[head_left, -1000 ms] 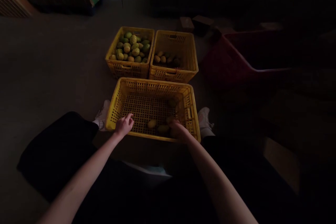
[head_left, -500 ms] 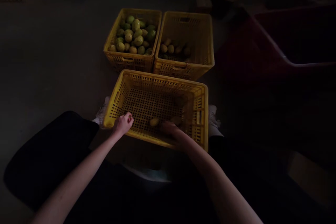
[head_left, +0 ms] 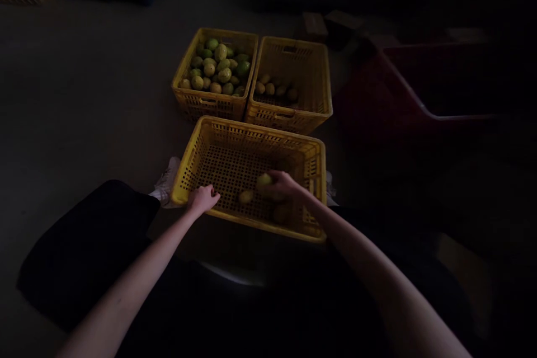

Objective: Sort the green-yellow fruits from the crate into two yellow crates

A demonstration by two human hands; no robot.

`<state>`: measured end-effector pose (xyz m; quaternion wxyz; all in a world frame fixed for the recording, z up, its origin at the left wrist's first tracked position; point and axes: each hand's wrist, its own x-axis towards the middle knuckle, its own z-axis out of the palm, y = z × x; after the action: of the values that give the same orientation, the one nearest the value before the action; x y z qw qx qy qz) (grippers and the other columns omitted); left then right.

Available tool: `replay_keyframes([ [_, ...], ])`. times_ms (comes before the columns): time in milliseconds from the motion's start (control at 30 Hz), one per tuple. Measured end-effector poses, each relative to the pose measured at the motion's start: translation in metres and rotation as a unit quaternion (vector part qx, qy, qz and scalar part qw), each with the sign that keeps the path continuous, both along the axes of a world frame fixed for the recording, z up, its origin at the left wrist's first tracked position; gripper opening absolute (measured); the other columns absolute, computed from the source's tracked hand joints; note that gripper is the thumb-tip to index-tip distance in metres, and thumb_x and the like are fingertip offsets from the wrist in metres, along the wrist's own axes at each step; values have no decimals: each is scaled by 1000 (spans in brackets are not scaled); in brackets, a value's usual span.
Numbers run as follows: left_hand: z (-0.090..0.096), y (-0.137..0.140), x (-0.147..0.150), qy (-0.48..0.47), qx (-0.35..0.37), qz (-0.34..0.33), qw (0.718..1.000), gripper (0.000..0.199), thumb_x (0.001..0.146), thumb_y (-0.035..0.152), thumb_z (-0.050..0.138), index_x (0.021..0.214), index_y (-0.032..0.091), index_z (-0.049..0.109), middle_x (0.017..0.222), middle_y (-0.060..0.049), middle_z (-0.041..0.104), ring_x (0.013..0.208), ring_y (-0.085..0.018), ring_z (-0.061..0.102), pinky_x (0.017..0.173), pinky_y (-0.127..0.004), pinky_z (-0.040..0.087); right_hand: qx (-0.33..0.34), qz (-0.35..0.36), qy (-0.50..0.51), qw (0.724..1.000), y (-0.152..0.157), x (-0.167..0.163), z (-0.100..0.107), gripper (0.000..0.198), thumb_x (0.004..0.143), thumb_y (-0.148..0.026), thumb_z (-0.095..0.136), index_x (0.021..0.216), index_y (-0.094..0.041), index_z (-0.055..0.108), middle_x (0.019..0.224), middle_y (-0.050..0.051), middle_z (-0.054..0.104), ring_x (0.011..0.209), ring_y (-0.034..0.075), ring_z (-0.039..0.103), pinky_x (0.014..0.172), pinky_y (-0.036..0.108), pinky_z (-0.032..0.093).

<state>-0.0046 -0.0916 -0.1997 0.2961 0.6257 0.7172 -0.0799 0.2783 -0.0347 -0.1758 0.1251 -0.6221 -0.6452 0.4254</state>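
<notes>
My right hand (head_left: 285,183) is closed around a yellow-green fruit (head_left: 264,182), raised a little inside the front yellow crate (head_left: 251,224). A second yellowish fruit (head_left: 246,196) lies on the crate's slotted floor, left of and below that hand. Another rounded fruit (head_left: 281,213) shows dimly near the front wall, under my right wrist. Over the crate's front left rim, my left hand (head_left: 203,199) is curled closed; its palm is hidden, so I cannot make out whether anything is in it.
Behind the front crate stand two more yellow crates: the left one (head_left: 210,102) heaped with green and yellow fruit, the right one (head_left: 308,117) with several at its bottom. A dark red bin (head_left: 403,84) is at the right. Cardboard boxes (head_left: 314,26) lie farther back.
My right hand has come up from the crate's floor with a fruit in it. My left hand stays at the front left rim. The view has shifted slightly.
</notes>
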Motion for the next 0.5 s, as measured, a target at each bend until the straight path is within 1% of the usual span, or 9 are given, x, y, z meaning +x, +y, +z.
replay_keyframes([
  [67,-3,-5,0,-20,-26,-1,999,30,81,43,50,87,20,69,92,-12,73,91,-29,67,73,-34,45,15,-61,81,995,7,16,35,30,73,-33,69,98,-17,65,90,3,71,79,19,66,71,33,55],
  [100,-4,-7,0,-32,-34,-2,999,29,81,43,51,85,20,69,93,-12,73,92,-29,67,74,-35,46,17,-164,218,962,8,23,52,29,72,-34,67,95,-18,65,88,4,71,77,19,66,69,34,55],
  [133,-6,-10,0,-45,-44,-3,998,29,81,43,51,84,21,70,94,-12,73,92,-28,67,75,-35,46,18,-238,337,911,8,29,69,28,70,-38,66,92,-20,65,85,3,70,77,20,66,68,35,55],
  [167,-8,-11,-1,-60,-56,-2,997,28,81,42,52,83,21,70,93,-10,74,91,-27,67,75,-34,47,20,-275,428,861,7,35,84,28,70,-41,63,90,-21,65,85,3,70,79,20,66,68,36,55],
  [233,-12,-8,-5,-92,-85,5,992,25,82,39,51,82,22,69,86,-6,74,84,-22,68,71,-29,48,36,-303,555,774,3,43,105,34,72,-51,57,88,-22,65,85,4,69,85,22,66,70,38,56],
  [300,-17,5,-15,-116,-109,20,987,26,87,34,46,84,21,69,78,-2,73,77,-17,68,67,-25,49,52,-313,625,713,-1,49,115,41,72,-57,53,88,-21,65,84,5,68,88,22,66,70,37,56],
  [367,-22,24,-28,-119,-112,40,986,31,93,29,38,91,19,67,79,-3,72,76,-15,68,66,-24,50,52,-334,663,668,-2,54,116,41,73,-59,53,87,-22,63,81,3,66,82,19,66,66,32,56],
  [433,-27,42,-40,-105,-101,55,988,29,96,31,41,100,15,64,91,-7,70,82,-16,66,71,-29,53,24,-366,688,626,-3,57,114,34,75,-54,54,84,-22,61,76,1,64,71,15,64,60,27,55],
  [500,-36,55,-46,-91,-87,58,990,29,93,35,51,111,14,60,106,-8,65,90,-18,64,77,-36,54,-14,-387,709,589,-4,56,113,27,77,-48,53,81,-22,59,71,-1,61,62,11,60,55,23,53],
])
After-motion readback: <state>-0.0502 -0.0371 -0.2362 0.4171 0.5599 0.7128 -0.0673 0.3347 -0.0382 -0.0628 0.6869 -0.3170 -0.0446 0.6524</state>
